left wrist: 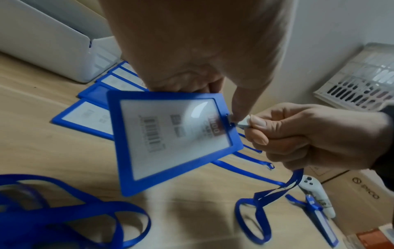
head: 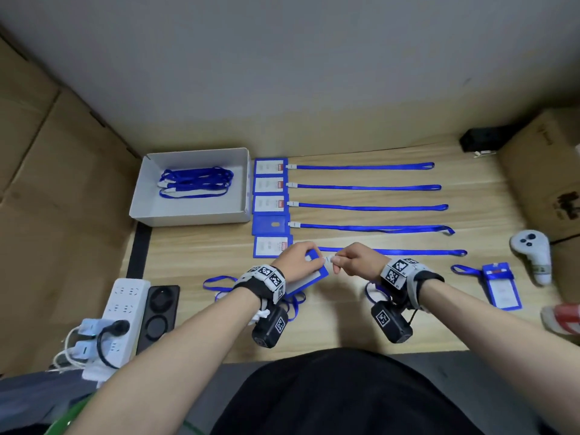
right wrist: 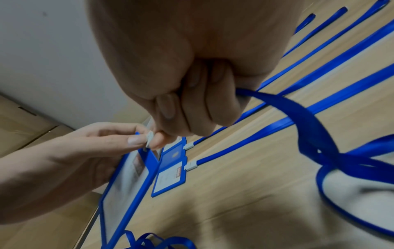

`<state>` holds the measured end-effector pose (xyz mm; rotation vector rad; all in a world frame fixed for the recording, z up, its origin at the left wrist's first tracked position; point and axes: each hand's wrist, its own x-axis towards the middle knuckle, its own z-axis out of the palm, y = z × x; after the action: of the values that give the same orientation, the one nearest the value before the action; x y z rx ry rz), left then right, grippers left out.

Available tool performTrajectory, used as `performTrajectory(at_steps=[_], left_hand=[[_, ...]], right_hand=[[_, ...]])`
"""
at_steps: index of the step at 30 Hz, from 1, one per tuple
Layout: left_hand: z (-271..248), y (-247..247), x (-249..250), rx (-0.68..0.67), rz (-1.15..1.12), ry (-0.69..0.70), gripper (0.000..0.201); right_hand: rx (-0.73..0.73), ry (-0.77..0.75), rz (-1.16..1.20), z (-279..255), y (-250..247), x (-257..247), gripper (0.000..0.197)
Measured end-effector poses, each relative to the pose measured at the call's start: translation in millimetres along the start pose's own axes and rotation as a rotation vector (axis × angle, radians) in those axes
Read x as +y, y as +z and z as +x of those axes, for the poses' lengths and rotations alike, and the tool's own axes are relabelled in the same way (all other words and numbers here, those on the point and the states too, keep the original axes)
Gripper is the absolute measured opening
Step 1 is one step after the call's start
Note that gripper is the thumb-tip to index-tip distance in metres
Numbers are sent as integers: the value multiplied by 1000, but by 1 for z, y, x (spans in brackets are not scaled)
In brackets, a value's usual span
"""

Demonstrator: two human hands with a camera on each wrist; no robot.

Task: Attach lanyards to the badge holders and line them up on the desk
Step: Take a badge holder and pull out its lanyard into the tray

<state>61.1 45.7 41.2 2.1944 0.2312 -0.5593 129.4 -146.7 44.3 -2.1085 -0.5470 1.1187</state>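
My left hand (head: 309,262) grips a blue badge holder (left wrist: 170,139) by its top edge, lifted and tilted just above the desk. My right hand (head: 340,262) pinches the white clip (left wrist: 243,122) of a blue lanyard (right wrist: 309,118) and holds it against the slot on the holder's edge. The strap hangs from that fist and loops onto the desk. Beyond my hands, several badge holders (head: 270,186) lie in a column, each with its lanyard (head: 364,187) stretched out to the right.
At the back left stands a white box (head: 147,196) with loose lanyards (head: 194,183) inside. More lanyards (head: 219,282) lie under my left wrist. To the right lie one more badge holder (head: 502,287) and a white controller (head: 533,255). A power strip (head: 122,312) sits front left.
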Motion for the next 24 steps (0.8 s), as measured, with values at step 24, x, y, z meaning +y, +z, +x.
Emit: performTrajectory(at_steps=[24], left_hand=[[-2,15,-4,-11,-393,-149,5]], right_hand=[[324,122,-172,-32,2,-4,29]])
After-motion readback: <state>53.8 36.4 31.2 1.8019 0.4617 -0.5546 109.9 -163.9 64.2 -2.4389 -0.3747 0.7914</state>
